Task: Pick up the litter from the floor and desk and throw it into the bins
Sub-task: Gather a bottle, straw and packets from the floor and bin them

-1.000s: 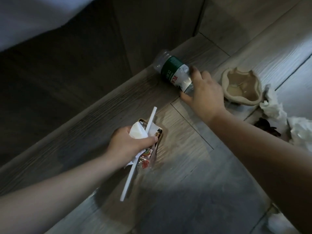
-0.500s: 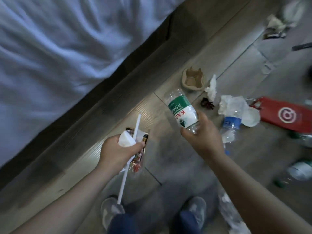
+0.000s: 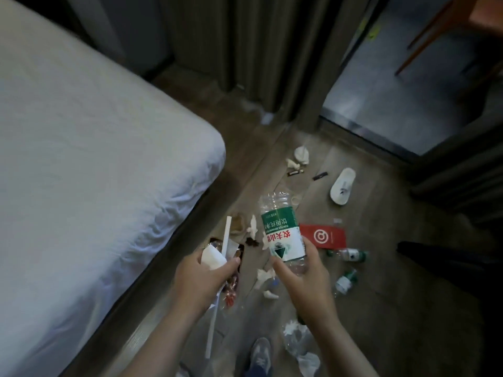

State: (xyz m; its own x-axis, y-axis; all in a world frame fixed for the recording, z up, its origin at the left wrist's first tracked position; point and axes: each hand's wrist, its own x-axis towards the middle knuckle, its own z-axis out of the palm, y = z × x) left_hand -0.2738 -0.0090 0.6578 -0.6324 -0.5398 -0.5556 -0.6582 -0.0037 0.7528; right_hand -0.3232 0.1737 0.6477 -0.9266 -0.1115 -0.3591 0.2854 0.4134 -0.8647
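My right hand (image 3: 300, 284) grips an empty clear plastic bottle (image 3: 280, 229) with a green and white label, bottom end up, held above the floor. My left hand (image 3: 202, 278) holds a bundle of litter: a long white straw (image 3: 226, 238), white paper (image 3: 213, 257) and a crinkly snack wrapper (image 3: 231, 293). On the wooden floor lie crumpled tissues (image 3: 265, 274), two small green-capped bottles (image 3: 349, 254) (image 3: 344, 281), a red packet (image 3: 324, 236) and crushed clear plastic (image 3: 298, 340). No bin is in view.
A bed with a white sheet (image 3: 95, 172) fills the left side. A white slipper (image 3: 343, 186), more tissue (image 3: 300, 155) and small dark sticks (image 3: 319, 176) lie farther off. My shoe (image 3: 261, 357) shows at the bottom. A chair (image 3: 449, 28) stands beyond a doorway threshold (image 3: 367, 137).
My right hand lifted the bottle off the floor. The view rose from close to the floor to standing height, and both hands now hold their litter up in front of me.
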